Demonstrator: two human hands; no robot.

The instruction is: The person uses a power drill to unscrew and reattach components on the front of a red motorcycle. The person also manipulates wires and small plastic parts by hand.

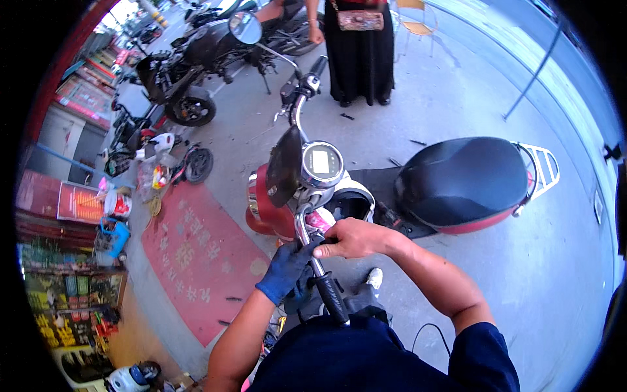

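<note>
A red scooter [270, 211] stands before me with a round display [321, 160], a dark windscreen [285, 164] and a chrome handlebar [304, 236] ending in a black rubber grip [331, 296]. My left hand [285, 270], in a blue glove, has its fingers curled at the handlebar just above the grip. My bare right hand [343, 239] is closed at the same bar, beside the left, thumb across it; what its fingertips hold is hidden. A pink and white object [319, 218] shows just behind my fingers. The black seat [462, 183] is to the right.
A person in a black skirt [359, 62] stands ahead near a chair [416, 23]. Motorbikes [196, 78] line the back left. A red mat [189, 268] lies at left, beside buckets [117, 204] and shelves of goods [72, 297]. A thin pole [535, 68] rises at right.
</note>
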